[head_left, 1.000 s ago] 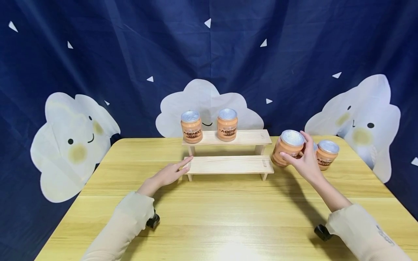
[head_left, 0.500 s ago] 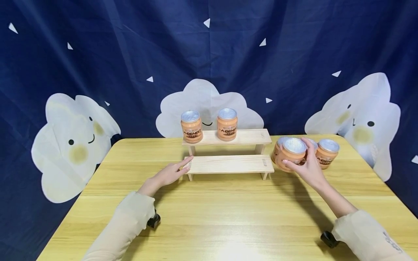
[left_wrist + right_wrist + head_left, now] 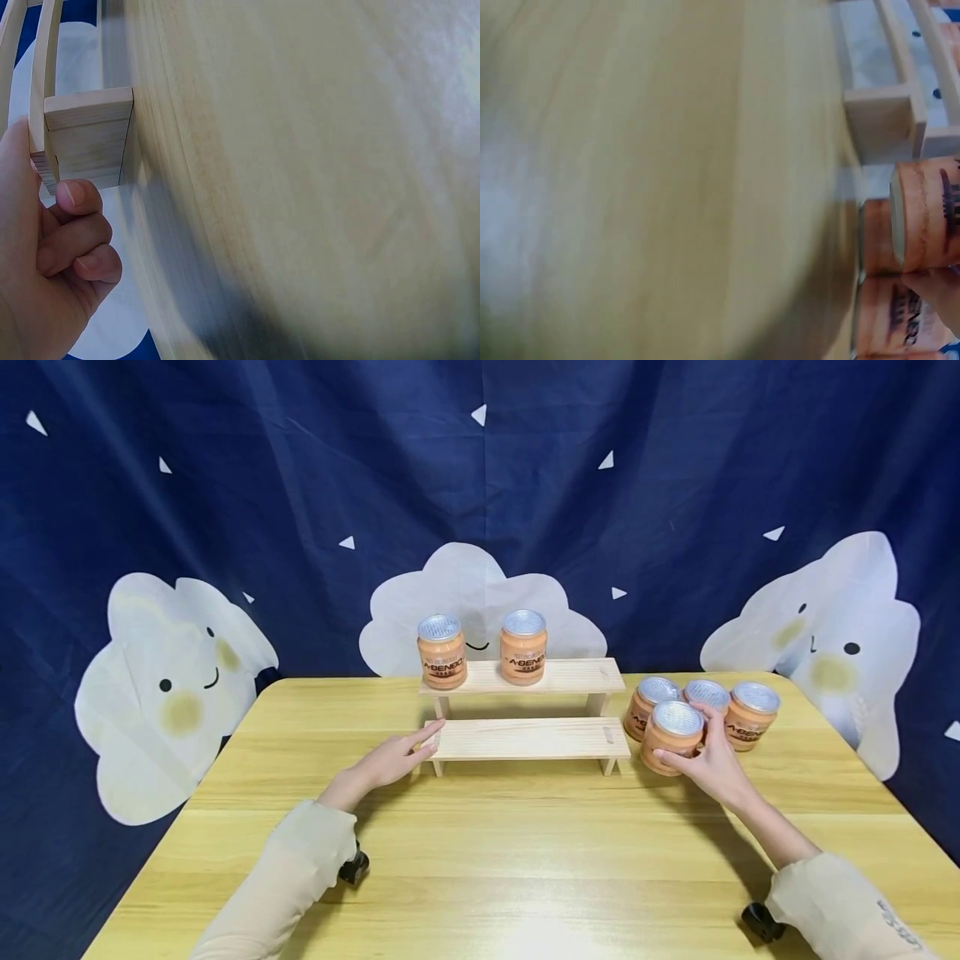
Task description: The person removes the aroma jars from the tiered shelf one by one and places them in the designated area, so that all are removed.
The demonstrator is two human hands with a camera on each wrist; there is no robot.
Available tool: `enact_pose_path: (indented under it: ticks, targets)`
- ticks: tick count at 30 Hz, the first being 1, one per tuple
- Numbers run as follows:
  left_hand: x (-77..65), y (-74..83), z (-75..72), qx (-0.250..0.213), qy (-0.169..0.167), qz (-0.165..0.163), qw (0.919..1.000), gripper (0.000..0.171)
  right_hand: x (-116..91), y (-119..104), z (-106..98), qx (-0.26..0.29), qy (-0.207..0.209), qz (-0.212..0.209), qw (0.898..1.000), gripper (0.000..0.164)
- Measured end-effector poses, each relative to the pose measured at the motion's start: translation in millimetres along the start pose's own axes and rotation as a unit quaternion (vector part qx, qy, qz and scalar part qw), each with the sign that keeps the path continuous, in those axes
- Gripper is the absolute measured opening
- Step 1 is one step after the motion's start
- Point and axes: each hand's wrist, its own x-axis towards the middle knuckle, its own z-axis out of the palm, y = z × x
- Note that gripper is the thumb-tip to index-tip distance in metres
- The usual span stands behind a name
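Observation:
My right hand (image 3: 712, 760) grips an orange jar (image 3: 670, 747) with a silver lid, thumb on the near side. In the right wrist view this jar's base (image 3: 898, 221) is raised off the tabletop. Behind it stand three similar jars: one at left (image 3: 645, 708), one in the middle (image 3: 707, 693), partly hidden, and one at right (image 3: 750, 718). My left hand (image 3: 388, 758) holds the left end of the lower tier of a two-tier wooden shelf (image 3: 528, 739); its other fingers (image 3: 79, 240) curl below the board. Two more jars, left (image 3: 442, 658) and right (image 3: 523, 652), stand on the upper tier (image 3: 573, 677).
The shelf stands on short legs on a light wooden table (image 3: 480, 835). A dark blue curtain (image 3: 300, 468) with white clouds hangs right behind the table's far edge. Black wrist devices, left (image 3: 354, 867) and right (image 3: 763, 922), sit under the sleeves.
My right hand has carried its jar right and toward me, bringing the jar behind it at left into view. My left hand and the two upper jars have stayed put.

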Motion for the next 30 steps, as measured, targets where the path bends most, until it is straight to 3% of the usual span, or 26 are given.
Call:
enact_pose_path:
  ticks: [10, 30]
  targets:
    - [1.9, -2.1, 0.4, -0.005, 0.001, 0.000, 1.0000, 0.057, -4.2, 18.2, -0.6, -0.008, -0.021, 0.001, 1.000, 0.084]
    - [1.0, -1.4, 0.9, -0.009, 0.003, -0.008, 0.9999, 0.057, 0.3, 16.7, 1.2, -0.008, -0.043, 0.002, 0.999, 0.085]
